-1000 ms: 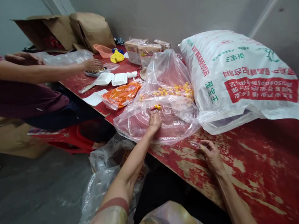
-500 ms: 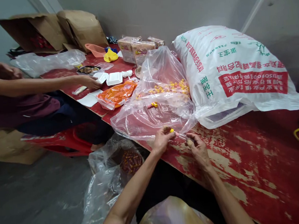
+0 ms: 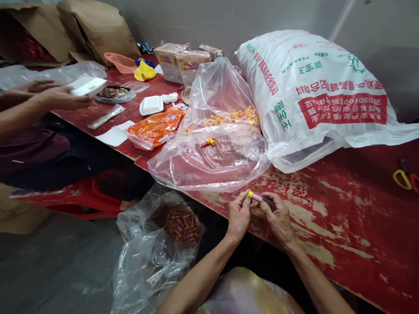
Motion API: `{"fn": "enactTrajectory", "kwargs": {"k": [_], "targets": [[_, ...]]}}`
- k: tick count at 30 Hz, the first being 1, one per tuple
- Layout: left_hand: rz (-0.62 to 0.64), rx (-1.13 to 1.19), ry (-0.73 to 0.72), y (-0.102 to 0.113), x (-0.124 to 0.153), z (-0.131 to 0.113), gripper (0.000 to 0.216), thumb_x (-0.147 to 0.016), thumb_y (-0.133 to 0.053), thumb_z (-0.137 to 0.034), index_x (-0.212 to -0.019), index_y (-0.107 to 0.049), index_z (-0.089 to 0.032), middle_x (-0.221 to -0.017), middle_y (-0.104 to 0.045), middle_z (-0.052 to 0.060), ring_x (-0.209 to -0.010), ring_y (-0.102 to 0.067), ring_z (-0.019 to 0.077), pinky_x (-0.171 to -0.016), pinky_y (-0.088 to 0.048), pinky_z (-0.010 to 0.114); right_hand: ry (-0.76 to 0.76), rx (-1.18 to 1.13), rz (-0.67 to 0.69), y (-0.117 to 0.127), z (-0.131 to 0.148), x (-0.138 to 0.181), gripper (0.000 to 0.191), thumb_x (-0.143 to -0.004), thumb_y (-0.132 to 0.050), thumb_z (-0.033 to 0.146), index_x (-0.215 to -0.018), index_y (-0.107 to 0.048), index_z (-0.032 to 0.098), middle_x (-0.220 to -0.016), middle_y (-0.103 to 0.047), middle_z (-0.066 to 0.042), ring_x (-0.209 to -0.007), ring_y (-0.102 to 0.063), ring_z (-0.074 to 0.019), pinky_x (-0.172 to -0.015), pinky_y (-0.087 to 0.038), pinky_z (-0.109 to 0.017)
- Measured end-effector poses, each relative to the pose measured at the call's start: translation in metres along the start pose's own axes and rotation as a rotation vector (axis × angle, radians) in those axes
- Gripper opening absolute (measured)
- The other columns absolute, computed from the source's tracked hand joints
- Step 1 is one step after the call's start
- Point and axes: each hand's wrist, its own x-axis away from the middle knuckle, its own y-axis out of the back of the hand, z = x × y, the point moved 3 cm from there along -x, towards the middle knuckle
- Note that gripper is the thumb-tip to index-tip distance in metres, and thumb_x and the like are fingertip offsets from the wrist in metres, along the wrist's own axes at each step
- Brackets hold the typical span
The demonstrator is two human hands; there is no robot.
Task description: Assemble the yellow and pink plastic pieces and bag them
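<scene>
Over the near table edge, my left hand pinches the yellow end of a small pink-and-yellow plastic piece. My right hand is closed on a clear tube at the other end, mostly hidden by the fingers. The pink part looks to be inside the tube, the two lying in one line. Just beyond my hands, a clear plastic bag lies spread on the table, with many loose pink-and-yellow pieces inside. Down to the left, filled tubes sit in another plastic-lined container.
A bulky white woven sack stands at the back right. Scissors lie on the red table to the right. At left, a co-worker's hands hold a white foam box. Beyond are an orange bag and cartons.
Earlier, clear tube showed between my hands; now they are closer together and the pink part reaches toward my right fingers. The co-worker has lifted a white box leftward. My view has shifted slightly.
</scene>
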Motion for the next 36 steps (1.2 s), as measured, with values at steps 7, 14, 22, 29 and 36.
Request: {"fn": "enactTrajectory", "kwargs": {"k": [7, 14, 22, 29, 36], "targets": [[0.105, 0.006, 0.027, -0.013, 0.018, 0.009, 0.033, -0.084, -0.056, -0.036, -0.104, -0.069, -0.014, -0.086, -0.070, 0.005, -0.078, -0.063, 0.0161, -0.076, -0.049, 0.025, 0.000, 0.016, -0.016, 0.001, -0.012, 0.019, 0.025, -0.083, -0.054, 0.038, -0.099, -0.058, 0.019, -0.096, -0.065, -0.006, -0.085, -0.062, -0.0186, -0.078, -0.050, -0.031], [0.255, -0.222, -0.029, -0.017, 0.020, 0.009, 0.029, -0.086, -0.048, -0.027, -0.101, -0.070, -0.015, -0.087, -0.071, 0.005, -0.081, -0.064, 0.0181, -0.078, -0.049, 0.027, 0.074, 0.258, 0.099, 0.024, -0.005, 0.015, 0.030, -0.088, -0.046, 0.039, -0.106, -0.061, 0.020, -0.104, -0.065, -0.007, -0.094, -0.061, -0.0205, -0.083, -0.048, -0.033], [0.163, -0.563, -0.172, 0.006, -0.008, -0.018, 0.028, -0.083, -0.047, -0.016, -0.096, -0.071, -0.017, -0.089, -0.072, 0.004, -0.080, -0.065, 0.0170, -0.080, -0.048, 0.026, 0.102, 1.286, 0.593, 0.053, -0.029, -0.019, 0.019, -0.084, -0.043, 0.020, -0.081, -0.061, 0.017, -0.076, -0.063, -0.009, -0.061, -0.059, -0.0198, -0.054, -0.036, -0.027], [0.405, -0.783, -0.349, 0.000, -0.013, -0.016, 0.035, -0.079, -0.045, -0.006, -0.108, -0.064, -0.013, -0.108, -0.064, 0.012, -0.103, -0.058, 0.0217, -0.094, -0.045, 0.036, 0.213, 0.994, 0.572, 0.038, -0.013, -0.025, 0.017, -0.087, -0.039, 0.018, -0.083, -0.056, 0.018, -0.077, -0.059, -0.006, -0.065, -0.053, -0.0168, -0.061, -0.038, -0.027], [0.625, -0.878, -0.411, 0.020, 0.005, -0.007, 0.042, -0.089, -0.039, -0.016, -0.130, -0.048, -0.021, -0.113, -0.061, 0.010, -0.105, -0.057, 0.0194, -0.092, -0.048, 0.034, 0.063, 0.179, 0.455, 0.003, 0.017, -0.001, 0.024, -0.093, -0.033, 0.027, -0.102, -0.054, 0.021, -0.087, -0.061, -0.002, -0.080, -0.056, -0.0145, -0.073, -0.044, -0.027]]}}
